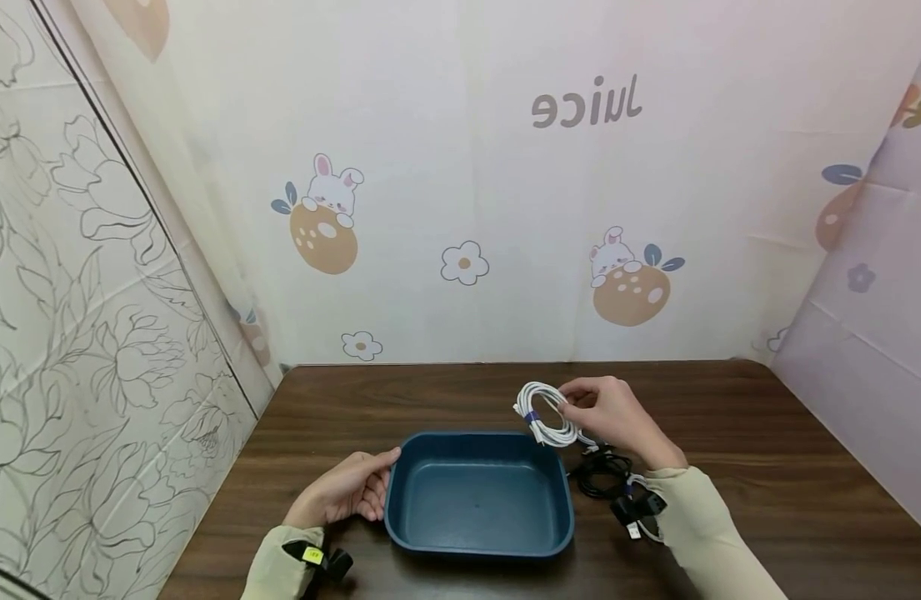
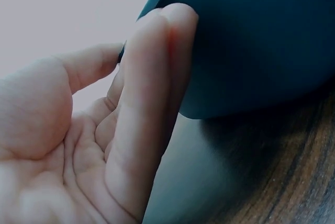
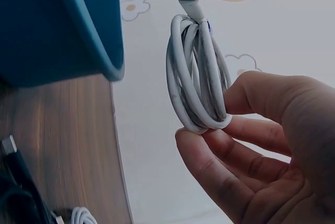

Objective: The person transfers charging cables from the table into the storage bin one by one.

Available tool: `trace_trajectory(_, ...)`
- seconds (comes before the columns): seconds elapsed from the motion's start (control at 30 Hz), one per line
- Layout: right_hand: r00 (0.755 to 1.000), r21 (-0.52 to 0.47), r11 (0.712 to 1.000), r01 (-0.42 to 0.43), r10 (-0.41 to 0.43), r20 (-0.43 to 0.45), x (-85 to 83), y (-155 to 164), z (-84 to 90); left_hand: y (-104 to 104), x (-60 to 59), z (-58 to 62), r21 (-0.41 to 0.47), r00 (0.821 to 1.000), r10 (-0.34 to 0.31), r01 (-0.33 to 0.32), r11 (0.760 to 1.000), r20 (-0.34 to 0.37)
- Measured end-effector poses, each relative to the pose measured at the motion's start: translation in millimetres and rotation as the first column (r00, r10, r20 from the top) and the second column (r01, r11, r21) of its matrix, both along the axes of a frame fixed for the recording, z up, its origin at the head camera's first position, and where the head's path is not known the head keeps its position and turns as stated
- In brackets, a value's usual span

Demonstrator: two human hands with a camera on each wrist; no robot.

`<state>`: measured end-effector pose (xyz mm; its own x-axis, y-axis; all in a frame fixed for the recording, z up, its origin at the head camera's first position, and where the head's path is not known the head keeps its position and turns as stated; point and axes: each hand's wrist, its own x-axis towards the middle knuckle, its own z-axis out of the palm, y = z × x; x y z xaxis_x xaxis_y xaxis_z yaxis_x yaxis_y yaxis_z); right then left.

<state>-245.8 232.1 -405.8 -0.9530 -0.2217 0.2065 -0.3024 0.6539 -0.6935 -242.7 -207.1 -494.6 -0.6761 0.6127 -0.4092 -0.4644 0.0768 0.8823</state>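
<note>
Right hand [image 1: 618,417] pinches the coiled white cable [image 1: 544,414] above the blue tray's [image 1: 478,542] far right corner. Left hand [image 1: 347,492], fingers straight, braces the tray's left wall. Keep the coil tight and level.

black cables [image 1: 606,479] partly behind right sleeve | blue tray [image 2: 251,41] cropped, blurred

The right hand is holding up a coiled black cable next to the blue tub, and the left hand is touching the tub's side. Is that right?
Almost. The coiled cable pinched in the right hand is white, not black; the right wrist view shows it plainly. A black cable lies on the table near that arm. The rest is right: the left hand touches the side of the blue tub.
</note>
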Motion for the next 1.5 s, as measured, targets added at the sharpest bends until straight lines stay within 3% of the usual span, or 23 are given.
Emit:
trace_trajectory(0.7, 0.995, 0.007, 0.995, -0.104, 0.104, 0.012, -7.8, -42, -1.1, -1, -1.1, -0.1, 0.000, 1.000, -0.007, 0.007, 1.000, 0.002)
trace_trajectory(1.5, 0.967, 0.028, 0.967, -0.253, 0.253, 0.009, -14.7, -75, -6.6, 0, -2.0, 0.8, -0.001, 1.000, -0.006, 0.006, 1.000, 0.001)
